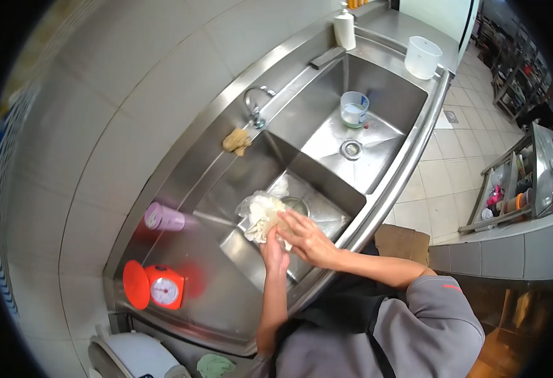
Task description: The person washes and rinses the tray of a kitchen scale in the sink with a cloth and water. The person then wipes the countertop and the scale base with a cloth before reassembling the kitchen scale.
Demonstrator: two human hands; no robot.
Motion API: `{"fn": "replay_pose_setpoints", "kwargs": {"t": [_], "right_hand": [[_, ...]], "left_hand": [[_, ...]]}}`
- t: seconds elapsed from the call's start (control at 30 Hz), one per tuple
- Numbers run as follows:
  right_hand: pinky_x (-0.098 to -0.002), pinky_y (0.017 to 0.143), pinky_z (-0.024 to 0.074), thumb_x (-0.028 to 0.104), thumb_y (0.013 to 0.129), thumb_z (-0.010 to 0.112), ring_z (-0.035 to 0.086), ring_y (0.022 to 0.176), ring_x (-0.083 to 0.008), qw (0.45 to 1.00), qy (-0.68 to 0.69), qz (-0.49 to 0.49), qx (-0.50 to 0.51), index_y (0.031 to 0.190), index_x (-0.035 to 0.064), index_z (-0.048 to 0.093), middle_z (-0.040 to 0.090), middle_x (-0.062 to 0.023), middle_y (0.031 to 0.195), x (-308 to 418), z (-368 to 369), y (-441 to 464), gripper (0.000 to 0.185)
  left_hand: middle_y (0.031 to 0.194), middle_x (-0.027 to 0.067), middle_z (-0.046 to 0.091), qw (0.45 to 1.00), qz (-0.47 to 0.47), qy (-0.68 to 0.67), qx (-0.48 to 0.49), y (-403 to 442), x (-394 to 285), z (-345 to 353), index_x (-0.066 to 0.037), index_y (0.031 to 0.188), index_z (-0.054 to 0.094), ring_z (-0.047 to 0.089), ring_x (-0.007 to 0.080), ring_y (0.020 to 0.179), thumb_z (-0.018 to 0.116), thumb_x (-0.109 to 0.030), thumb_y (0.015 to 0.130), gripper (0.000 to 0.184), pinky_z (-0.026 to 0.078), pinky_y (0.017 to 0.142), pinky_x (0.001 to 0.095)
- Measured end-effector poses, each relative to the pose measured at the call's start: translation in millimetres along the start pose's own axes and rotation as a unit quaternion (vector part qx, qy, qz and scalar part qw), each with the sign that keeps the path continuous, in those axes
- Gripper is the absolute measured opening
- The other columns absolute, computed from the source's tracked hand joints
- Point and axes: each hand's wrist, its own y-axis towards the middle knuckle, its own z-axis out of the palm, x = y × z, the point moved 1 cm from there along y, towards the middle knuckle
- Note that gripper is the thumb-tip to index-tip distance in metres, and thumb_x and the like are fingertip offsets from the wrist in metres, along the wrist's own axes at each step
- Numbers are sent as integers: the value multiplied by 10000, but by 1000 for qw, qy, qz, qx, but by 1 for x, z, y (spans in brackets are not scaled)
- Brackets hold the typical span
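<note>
Over the nearer basin of a steel double sink, my two hands meet at a crumpled whitish bundle that looks like cloth or thin plastic. My left hand holds its lower edge, with the fingers closed on it. From the right, my right hand reaches across with its fingers stretched out, resting against the bundle's side. Behind the hands, a round clear or metal item shows in part on the basin floor. What lies under the palms is hidden.
A clear tub stands in the far basin. Along the back are a faucet, a tan cloth and a white pump bottle. A purple cup and red scale are at left, a translucent jug at upper right.
</note>
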Motion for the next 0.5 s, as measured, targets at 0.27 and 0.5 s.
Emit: {"fn": "replay_pose_setpoints", "kwargs": {"t": [0.27, 0.5], "right_hand": [[-426, 949, 314, -6, 685, 548, 355, 1141, -400, 980, 159, 123, -2, 1210, 122, 469, 350, -212, 1276, -177, -150, 39, 546], [-389, 806, 421, -77, 617, 545, 479, 956, -345, 983, -3, 163, -82, 971, 57, 606, 508, -158, 1071, -327, -250, 38, 384]], "left_hand": [[1182, 108, 461, 974, -166, 30, 152, 85, 66, 200, -11, 1226, 362, 446, 211, 1103, 361, -253, 852, 445, 353, 927, 352], [1219, 100, 399, 933, -229, 152, 232, 163, 151, 358, -79, 1235, 327, 400, 221, 1134, 376, -410, 852, 508, 320, 938, 363]]}}
